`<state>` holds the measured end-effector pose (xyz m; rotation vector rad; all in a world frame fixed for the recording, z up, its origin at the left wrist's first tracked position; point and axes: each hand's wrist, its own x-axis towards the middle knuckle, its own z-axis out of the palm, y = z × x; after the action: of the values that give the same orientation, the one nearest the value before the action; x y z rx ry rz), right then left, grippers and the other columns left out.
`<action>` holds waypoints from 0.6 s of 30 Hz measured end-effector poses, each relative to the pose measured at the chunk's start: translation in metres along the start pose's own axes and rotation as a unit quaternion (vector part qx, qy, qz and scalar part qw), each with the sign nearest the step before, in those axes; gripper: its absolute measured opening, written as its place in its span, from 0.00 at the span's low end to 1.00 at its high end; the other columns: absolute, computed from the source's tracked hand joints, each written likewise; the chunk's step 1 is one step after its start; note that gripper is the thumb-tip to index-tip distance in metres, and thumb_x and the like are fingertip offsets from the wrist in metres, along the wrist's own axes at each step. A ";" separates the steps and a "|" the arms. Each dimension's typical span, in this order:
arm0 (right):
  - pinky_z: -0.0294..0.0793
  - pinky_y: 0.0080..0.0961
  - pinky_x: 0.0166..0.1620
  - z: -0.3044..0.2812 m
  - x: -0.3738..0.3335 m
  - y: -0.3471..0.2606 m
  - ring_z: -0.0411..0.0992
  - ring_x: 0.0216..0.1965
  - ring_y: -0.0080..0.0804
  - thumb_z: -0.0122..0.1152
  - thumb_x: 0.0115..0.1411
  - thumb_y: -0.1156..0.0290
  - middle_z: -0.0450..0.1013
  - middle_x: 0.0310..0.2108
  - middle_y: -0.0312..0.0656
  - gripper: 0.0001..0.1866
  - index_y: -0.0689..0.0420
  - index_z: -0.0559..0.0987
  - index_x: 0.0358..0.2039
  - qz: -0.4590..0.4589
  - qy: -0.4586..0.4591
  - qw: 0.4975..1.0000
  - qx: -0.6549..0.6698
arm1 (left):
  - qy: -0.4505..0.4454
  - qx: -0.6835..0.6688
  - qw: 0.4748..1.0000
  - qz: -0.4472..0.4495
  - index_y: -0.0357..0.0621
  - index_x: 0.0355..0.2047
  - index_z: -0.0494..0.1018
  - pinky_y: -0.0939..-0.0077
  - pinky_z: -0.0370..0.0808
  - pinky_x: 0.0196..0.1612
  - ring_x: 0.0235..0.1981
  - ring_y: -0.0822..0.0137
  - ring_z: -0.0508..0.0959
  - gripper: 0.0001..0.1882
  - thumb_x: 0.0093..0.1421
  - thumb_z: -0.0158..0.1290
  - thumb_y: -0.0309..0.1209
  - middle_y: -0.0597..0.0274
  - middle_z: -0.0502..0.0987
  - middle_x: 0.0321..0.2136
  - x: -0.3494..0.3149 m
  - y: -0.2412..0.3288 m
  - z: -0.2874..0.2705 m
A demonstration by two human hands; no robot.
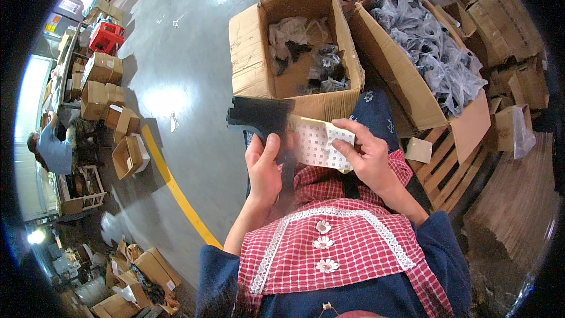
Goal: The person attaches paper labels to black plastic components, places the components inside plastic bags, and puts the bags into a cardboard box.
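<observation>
My left hand [263, 168] grips a black part [256, 113] with a broad, flat head and a narrower piece hanging down from it; its lower end is blurred. Between the thumb and fingers of my right hand [371, 154] is a white sticker sheet [318, 144] printed with rows of small dark marks. The sheet's left edge lies close beside the black part; I cannot tell whether they touch. Just beyond both hands stands an open cardboard box [250, 62], with several dark parts in clear bags [326, 65] at its bottom.
A larger open carton [397, 65] at the right is heaped with bagged dark parts [421, 50]. Beside my right arm lies a wooden pallet [444, 171]. Stacked cartons [500, 23] stand farther right. Across a yellow floor line [170, 182], a person in blue [56, 147] works near several boxes.
</observation>
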<state>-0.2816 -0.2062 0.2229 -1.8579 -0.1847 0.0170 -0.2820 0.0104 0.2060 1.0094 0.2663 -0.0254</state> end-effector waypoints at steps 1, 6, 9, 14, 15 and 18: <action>0.79 0.25 0.43 0.002 -0.001 0.002 0.79 0.42 0.27 0.65 0.60 0.74 0.79 0.45 0.47 0.20 0.59 0.76 0.53 -0.020 0.003 1.000 -0.012 | -0.003 -0.010 1.000 -0.009 0.32 0.49 0.69 0.66 0.72 0.49 0.40 0.63 0.76 0.16 0.71 0.45 0.34 0.57 0.76 0.34 0.000 0.003 -0.003; 0.79 0.21 0.37 0.008 -0.004 0.008 0.80 0.35 0.24 0.64 0.61 0.78 0.81 0.37 0.43 0.19 0.59 0.76 0.53 -0.048 0.024 0.999 0.012 | -0.026 -0.065 0.997 0.015 0.31 0.48 0.70 0.69 0.69 0.49 0.34 0.69 0.70 0.17 0.68 0.48 0.34 0.60 0.75 0.38 -0.001 0.008 -0.014; 0.78 0.21 0.37 0.009 -0.004 0.009 0.80 0.35 0.23 0.64 0.61 0.77 0.81 0.37 0.43 0.19 0.59 0.76 0.53 -0.043 0.022 0.999 0.025 | -0.071 -0.088 0.994 0.002 0.32 0.48 0.70 0.68 0.66 0.52 0.36 0.67 0.69 0.19 0.69 0.47 0.39 0.62 0.72 0.33 -0.004 0.009 -0.017; 0.78 0.20 0.37 0.010 -0.001 0.009 0.78 0.35 0.21 0.64 0.61 0.77 0.80 0.38 0.42 0.20 0.59 0.76 0.54 -0.032 0.039 0.999 0.007 | -0.090 -0.240 0.966 -0.032 0.33 0.50 0.69 0.68 0.62 0.57 0.38 0.65 0.67 0.21 0.70 0.45 0.40 0.63 0.69 0.29 -0.001 0.012 -0.013; 0.79 0.22 0.38 0.009 -0.001 0.010 0.79 0.35 0.24 0.64 0.61 0.75 0.80 0.40 0.44 0.20 0.59 0.76 0.54 -0.027 0.036 0.999 0.013 | -0.103 -0.265 0.958 -0.034 0.33 0.51 0.69 0.68 0.61 0.58 0.38 0.65 0.67 0.21 0.70 0.45 0.40 0.63 0.69 0.29 0.002 0.012 -0.015; 0.79 0.24 0.38 0.009 -0.003 0.010 0.80 0.36 0.27 0.65 0.61 0.74 0.80 0.42 0.46 0.20 0.59 0.75 0.54 -0.026 0.027 0.999 0.022 | -0.113 -0.289 0.949 -0.056 0.34 0.54 0.67 0.68 0.61 0.59 0.37 0.67 0.67 0.20 0.70 0.45 0.38 0.61 0.73 0.33 0.002 0.012 -0.022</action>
<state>-0.2846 -0.2013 0.2103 -1.8075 -0.1939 -0.0644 -0.2829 0.0353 0.2046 0.4000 0.1070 -0.1564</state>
